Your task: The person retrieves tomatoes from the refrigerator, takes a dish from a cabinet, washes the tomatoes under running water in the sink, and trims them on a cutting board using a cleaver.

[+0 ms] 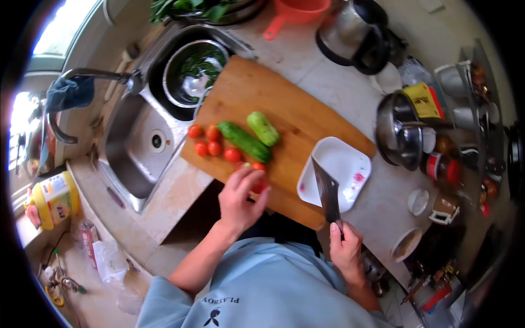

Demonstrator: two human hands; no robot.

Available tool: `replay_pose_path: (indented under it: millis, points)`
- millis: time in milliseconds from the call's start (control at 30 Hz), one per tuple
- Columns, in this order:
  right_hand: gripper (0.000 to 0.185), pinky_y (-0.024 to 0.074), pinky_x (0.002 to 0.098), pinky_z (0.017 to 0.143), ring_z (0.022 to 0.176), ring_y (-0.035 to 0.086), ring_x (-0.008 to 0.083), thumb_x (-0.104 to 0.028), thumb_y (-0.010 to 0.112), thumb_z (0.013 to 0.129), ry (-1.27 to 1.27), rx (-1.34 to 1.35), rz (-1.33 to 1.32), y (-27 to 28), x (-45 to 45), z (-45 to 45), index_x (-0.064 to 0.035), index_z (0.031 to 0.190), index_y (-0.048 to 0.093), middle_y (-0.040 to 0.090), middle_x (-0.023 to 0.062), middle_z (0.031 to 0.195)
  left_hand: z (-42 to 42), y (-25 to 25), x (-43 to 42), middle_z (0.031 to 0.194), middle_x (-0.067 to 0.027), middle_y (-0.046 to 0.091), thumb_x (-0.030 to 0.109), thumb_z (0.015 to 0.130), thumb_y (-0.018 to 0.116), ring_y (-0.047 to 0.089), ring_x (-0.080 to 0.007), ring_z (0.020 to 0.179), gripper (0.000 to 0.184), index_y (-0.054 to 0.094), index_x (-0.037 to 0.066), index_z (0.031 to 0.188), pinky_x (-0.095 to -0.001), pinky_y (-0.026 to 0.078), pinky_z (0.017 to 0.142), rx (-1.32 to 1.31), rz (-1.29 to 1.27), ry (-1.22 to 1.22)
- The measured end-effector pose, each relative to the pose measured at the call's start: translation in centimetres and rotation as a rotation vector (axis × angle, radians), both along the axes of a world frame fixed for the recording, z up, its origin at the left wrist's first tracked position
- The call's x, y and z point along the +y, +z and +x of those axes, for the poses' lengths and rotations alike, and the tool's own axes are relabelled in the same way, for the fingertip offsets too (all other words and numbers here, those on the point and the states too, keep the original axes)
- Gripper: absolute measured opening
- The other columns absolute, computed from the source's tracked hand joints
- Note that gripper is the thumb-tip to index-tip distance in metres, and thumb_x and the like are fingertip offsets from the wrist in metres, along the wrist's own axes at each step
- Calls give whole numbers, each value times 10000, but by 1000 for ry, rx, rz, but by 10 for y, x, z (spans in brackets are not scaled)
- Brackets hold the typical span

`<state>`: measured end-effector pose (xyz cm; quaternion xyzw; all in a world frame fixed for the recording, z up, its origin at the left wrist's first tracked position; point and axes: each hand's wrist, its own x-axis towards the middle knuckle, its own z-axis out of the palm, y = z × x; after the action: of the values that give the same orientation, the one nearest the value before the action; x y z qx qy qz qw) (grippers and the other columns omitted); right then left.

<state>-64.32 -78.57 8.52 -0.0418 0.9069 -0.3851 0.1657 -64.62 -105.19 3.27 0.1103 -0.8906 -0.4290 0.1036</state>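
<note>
My right hand is wrapped round the handle of a cleaver. The cleaver's blade is over a white square dish with pink flower prints. At the near edge of the wooden cutting board, my left hand curls its fingers and thumb about a red tomato, which they partly cover. Just beyond lie several small tomatoes, a dark green cucumber and a pale green, shorter cucumber piece.
To the left is a steel sink with a faucet; a metal bowl of greens sits in its far basin. A kettle and red strainer stand behind. Steel bowls and jars crowd the right.
</note>
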Motion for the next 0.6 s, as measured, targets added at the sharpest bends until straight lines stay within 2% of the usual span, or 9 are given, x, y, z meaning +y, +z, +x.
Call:
replay_pose_path:
  millis: [33, 67, 167, 233, 367, 467, 500, 600]
  points:
    - [239, 414, 333, 506, 513, 513, 201, -145, 539, 986, -51, -19, -2, -7, 14, 8, 12, 805, 546, 517, 93, 608, -10, 6, 17, 1077, -123, 626, 23, 715, 784, 689, -186, 784, 366, 663, 57, 1059, -283, 562, 592, 39, -28, -106]
    - [272, 399, 298, 480, 485, 492, 140, -158, 529, 998, -100, -34, -11, -11, 26, 15, 1, 777, 531, 500, 54, 579, -20, 11, 37, 1077, -110, 627, 29, 718, 772, 679, -214, 829, 368, 661, 62, 1068, -305, 566, 638, 23, 34, -190]
    - [292, 382, 252, 461, 487, 470, 72, -176, 515, 1013, -383, -113, -126, 6, 42, 22, -15, 770, 535, 494, 3, 574, -63, 10, 83, 1088, -101, 626, 79, 741, 756, 649, -277, 902, 357, 652, 61, 1082, -352, 555, 742, 4, -83, -471]
    - [289, 384, 251, 461, 488, 471, 75, -175, 512, 1014, -425, -124, -158, 5, 54, 29, -16, 774, 537, 498, 4, 577, -79, -8, 103, 1087, -102, 627, 106, 752, 748, 632, -306, 930, 354, 647, 56, 1088, -374, 542, 784, -98, -158, -572]
    - [284, 382, 251, 461, 488, 469, 72, -167, 522, 1009, -483, -150, -200, -5, 72, 42, -14, 769, 534, 491, 2, 569, -89, -14, 115, 1065, -115, 634, 124, 750, 759, 642, -318, 897, 360, 642, 37, 1079, -394, 540, 773, -103, -101, -557]
    - [277, 375, 248, 460, 493, 464, 62, -157, 532, 1001, -374, -74, -69, -21, 86, 47, -13, 764, 534, 487, -6, 566, -97, -13, 115, 1036, -111, 637, 123, 730, 779, 651, -316, 872, 374, 641, 32, 1066, -383, 544, 755, -180, -128, -543]
    - [267, 379, 277, 465, 485, 475, 92, -156, 540, 992, -368, -71, -79, -24, 89, 47, -8, 770, 541, 495, 21, 557, -98, -15, 115, 987, -122, 631, 86, 728, 780, 656, -303, 825, 349, 624, 26, 1034, -381, 546, 711, -79, -57, -530]
    - [261, 387, 316, 475, 473, 483, 144, -165, 541, 987, -302, 38, -68, -14, 92, 36, -4, 782, 551, 504, 64, 559, -98, 3, 119, 945, -136, 626, 51, 737, 764, 655, -286, 781, 299, 592, 24, 980, -387, 543, 666, -188, 203, -466]
